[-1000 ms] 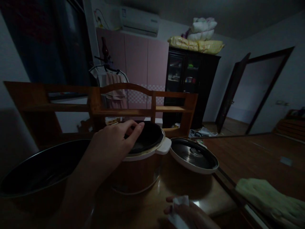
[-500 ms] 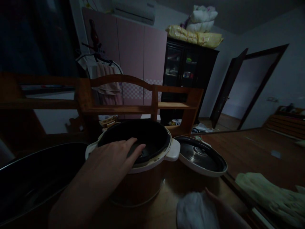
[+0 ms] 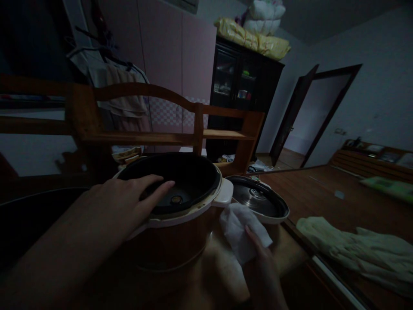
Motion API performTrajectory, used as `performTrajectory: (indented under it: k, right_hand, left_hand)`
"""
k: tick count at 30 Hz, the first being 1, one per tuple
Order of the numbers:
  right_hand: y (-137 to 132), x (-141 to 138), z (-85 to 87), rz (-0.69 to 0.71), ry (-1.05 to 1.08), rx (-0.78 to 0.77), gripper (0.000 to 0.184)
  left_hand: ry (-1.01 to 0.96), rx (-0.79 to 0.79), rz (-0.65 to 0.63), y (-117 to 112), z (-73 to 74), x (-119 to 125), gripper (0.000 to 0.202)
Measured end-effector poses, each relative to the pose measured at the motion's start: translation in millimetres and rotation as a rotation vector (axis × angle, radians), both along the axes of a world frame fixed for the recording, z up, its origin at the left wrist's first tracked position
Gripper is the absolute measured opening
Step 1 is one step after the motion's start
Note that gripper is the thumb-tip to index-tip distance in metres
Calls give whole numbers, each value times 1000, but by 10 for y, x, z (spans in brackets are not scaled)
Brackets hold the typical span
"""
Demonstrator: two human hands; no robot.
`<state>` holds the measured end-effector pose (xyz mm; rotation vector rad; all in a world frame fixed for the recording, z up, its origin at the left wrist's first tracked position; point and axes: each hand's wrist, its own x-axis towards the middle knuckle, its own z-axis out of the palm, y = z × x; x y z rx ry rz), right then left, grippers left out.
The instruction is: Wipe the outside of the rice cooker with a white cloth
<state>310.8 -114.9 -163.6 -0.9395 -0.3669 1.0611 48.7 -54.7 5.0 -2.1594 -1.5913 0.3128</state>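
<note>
My left hand (image 3: 129,200) lies on the near rim of an open rice cooker (image 3: 176,224), fingers stretched over its dark inner cavity. The cooker has a cream rim and a brown body. My right hand (image 3: 264,267) holds a white cloth (image 3: 241,230) up against the cooker's right side, just under the cream side handle. The cooker's lid (image 3: 258,202) lies to the right on the wooden table, inner metal side up.
A large dark pot (image 3: 29,224) stands at the left. A wooden shelf rack (image 3: 161,135) runs behind the cooker. A pale green cloth (image 3: 355,247) lies at the right beyond the table edge. A dark cabinet (image 3: 245,90) and a doorway (image 3: 319,116) are behind.
My right hand has risen from the table's front edge with the white cloth to the cooker's side. My left hand stayed on the rim while the view shifted right and closer.
</note>
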Motion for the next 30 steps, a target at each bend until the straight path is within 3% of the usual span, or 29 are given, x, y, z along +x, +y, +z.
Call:
performTrajectory:
  k: [4,7,11,17,22,30]
  right_hand:
    - [196,-268,-5,-88,-265,-84,57]
    - [255,-460,0,-17,-414,72,54]
    - [190,-713,-31,37,-576,269,54]
    - [30,-889,-97,-46,-953,225,54]
    - [-70,-970,-64,-4,-1053,237,43]
    - [-244,-1156,-199,66,-1112,249,38]
  left_hand:
    - [9,-43,31,-26,93,34,88]
    - [-9,-8,2,-7,57,20,85]
    - [-37,71,-68,7,-9,-2,80]
    - [-112,112,-97,-20,10,37,79]
    - [-112,134,-126,-16,0,42,74]
    - [-47,76,-84,-66,62,91,74]
